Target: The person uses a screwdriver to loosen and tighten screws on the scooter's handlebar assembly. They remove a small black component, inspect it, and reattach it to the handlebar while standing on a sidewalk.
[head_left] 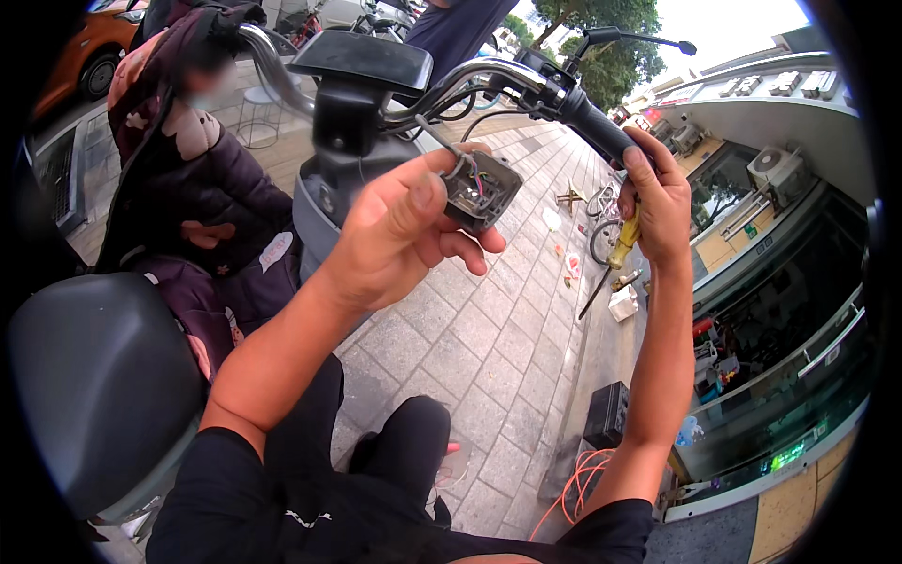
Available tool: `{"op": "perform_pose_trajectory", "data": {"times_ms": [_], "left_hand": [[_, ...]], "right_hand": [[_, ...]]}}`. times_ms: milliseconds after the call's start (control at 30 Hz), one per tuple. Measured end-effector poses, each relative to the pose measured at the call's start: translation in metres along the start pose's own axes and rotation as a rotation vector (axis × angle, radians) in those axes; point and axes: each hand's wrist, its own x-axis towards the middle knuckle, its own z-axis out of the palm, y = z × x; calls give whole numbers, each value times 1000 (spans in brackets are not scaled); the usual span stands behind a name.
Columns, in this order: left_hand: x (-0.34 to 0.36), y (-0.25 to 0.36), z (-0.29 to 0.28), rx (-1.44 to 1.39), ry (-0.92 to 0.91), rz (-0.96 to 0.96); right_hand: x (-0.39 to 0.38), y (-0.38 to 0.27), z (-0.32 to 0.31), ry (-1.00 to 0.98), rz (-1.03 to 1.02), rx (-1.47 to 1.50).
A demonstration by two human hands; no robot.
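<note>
My left hand [390,226] pinches a small black switch housing [498,195] between thumb and fingers. Its hollow inside faces up, showing thin coloured wires and a grey cable that runs toward the handlebar [442,89]. My right hand [667,207] is closed on a screwdriver [624,242] with a translucent yellow handle, its dark shaft pointing down and left. The same hand's upper fingers rest at the end of the black rubber handlebar grip [594,124].
Dark purple padded fabric [240,188] drapes the scooter's left side, behind a black seat [103,338]. A mirror stem [639,39] rises beside the grip. A black case [607,414] and orange cable [573,479] lie low right, near a shopfront [780,376]. Paving [489,376] stretches below.
</note>
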Motion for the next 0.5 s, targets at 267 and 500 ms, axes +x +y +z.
{"op": "perform_pose_trajectory", "data": {"times_ms": [267,500], "left_hand": [[5,9,-4,1,43,-2],[15,0,-15,122,58,-44]], "right_hand": [[-8,5,3,76,-111,-148],[-7,-4,2,44,-48,-132]]}}
